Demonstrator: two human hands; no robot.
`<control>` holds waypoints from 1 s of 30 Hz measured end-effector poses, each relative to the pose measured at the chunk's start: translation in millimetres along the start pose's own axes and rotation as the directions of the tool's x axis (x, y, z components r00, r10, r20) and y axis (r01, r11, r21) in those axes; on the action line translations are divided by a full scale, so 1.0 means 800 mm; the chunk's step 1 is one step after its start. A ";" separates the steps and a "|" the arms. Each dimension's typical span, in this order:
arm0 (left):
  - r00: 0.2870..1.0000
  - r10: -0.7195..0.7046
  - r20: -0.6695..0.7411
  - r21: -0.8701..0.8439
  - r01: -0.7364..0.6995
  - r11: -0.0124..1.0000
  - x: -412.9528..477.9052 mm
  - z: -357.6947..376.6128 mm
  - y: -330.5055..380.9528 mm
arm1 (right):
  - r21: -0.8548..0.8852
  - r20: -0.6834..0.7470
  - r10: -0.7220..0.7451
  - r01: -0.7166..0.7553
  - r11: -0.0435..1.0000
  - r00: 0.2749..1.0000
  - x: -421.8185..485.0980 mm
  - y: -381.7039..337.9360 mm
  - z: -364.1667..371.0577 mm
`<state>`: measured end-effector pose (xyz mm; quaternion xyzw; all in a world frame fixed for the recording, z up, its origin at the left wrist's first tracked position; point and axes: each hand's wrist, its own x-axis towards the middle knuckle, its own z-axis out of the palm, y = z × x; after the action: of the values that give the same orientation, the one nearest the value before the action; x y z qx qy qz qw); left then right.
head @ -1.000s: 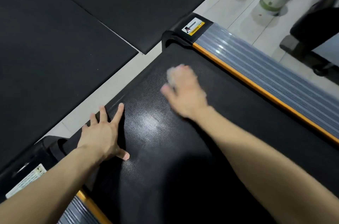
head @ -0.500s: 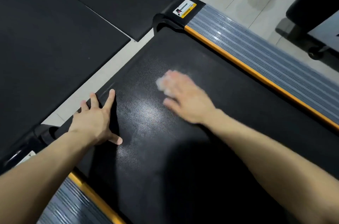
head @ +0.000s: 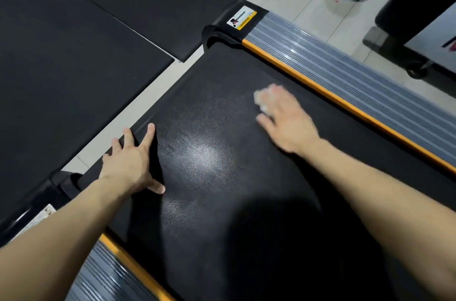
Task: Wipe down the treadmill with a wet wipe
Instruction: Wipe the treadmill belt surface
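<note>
Right of centre, the right hand (head: 288, 123) presses the wet wipe (head: 262, 99) onto the treadmill belt (head: 222, 202), its blurred fingers seemingly flat. The left hand (head: 130, 162) rests spread at centre left. Only a damp-looking patch at mid-frame looks wiped; the side rail (head: 345, 83) probably remains.

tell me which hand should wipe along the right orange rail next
Right: the right hand presses the wipe on the belt near that rail; the left hand rests flat at the belt's end.

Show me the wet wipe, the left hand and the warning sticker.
wet wipe (head: 262, 99), head view, the visible white wad
left hand (head: 128, 166), head view, back of the hand
warning sticker (head: 241, 17), head view, its middle
</note>
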<state>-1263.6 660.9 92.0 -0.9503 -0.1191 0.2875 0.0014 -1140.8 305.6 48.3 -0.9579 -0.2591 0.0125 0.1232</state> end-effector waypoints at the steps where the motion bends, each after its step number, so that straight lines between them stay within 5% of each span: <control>1: 1.000 0.001 0.001 0.003 -0.001 1.000 0.001 -0.001 0.000 | -0.024 -0.031 0.265 -0.265 0.964 0.964 0.010 0.021 -0.009; 2: 1.000 0.003 0.003 0.007 -0.003 1.000 0.003 -0.001 0.000 | -0.048 -0.046 0.423 -0.425 0.904 0.905 0.013 0.021 -0.008; 4: 1.000 -0.003 0.001 0.020 0.002 1.000 0.002 0.000 0.000 | -0.016 -0.073 0.324 -0.326 0.945 0.943 -0.009 -0.039 0.020; 6: 1.000 -0.003 -0.005 0.036 0.003 0.999 0.002 0.001 0.000 | 0.115 0.059 -0.204 0.197 0.974 0.977 -0.055 -0.134 0.045; 8: 1.000 -0.001 -0.010 0.039 0.001 0.999 0.002 0.002 0.000 | 0.223 0.189 -0.632 0.594 0.773 0.752 -0.083 -0.183 0.053; 9: 1.000 0.000 -0.009 0.039 0.000 0.999 0.002 0.002 0.000 | 0.243 0.163 -0.693 0.652 0.718 0.702 -0.077 -0.176 0.052; 10: 1.000 0.002 -0.005 0.039 -0.001 0.999 0.003 0.001 0.000 | 0.210 0.125 -0.642 0.612 0.762 0.756 -0.062 -0.155 0.052; 12: 1.000 0.002 -0.002 0.036 -0.002 0.999 0.004 0.001 -0.001 | 0.096 0.036 -0.253 0.248 0.964 0.967 -0.026 -0.096 0.043; 13: 1.000 0.000 -0.003 0.034 0.000 0.999 0.004 0.001 0.000 | 0.047 -0.016 0.032 -0.031 0.998 0.999 -0.016 -0.068 0.031; 15: 1.000 -0.004 -0.005 0.033 0.004 0.999 0.003 0.001 0.001 | 0.029 -0.031 0.394 -0.393 0.919 0.919 -0.022 -0.043 0.023; 22: 0.999 -0.039 0.037 -0.025 0.040 0.999 0.005 -0.004 0.003 | 0.047 0.048 0.152 -0.155 0.987 0.987 -0.111 -0.135 0.042; 26: 0.999 -0.030 -0.012 0.111 0.031 0.993 -0.010 -0.021 0.017 | 0.075 0.111 -0.143 0.135 0.988 0.983 -0.127 -0.115 0.037; 28: 0.996 0.071 -0.060 0.236 -0.055 0.970 -0.021 -0.030 0.036 | 0.029 0.034 0.111 -0.112 0.993 0.993 -0.103 -0.065 0.025; 30: 0.983 0.179 -0.048 0.268 -0.160 0.950 -0.027 -0.038 0.059 | 0.040 0.033 0.459 -0.460 0.887 0.888 -0.083 -0.025 0.009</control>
<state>-1253.9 612.0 125.6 -0.9581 0.0022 0.2656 0.1072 -1208.6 291.2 43.5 -0.9886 -0.0264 0.0581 0.1362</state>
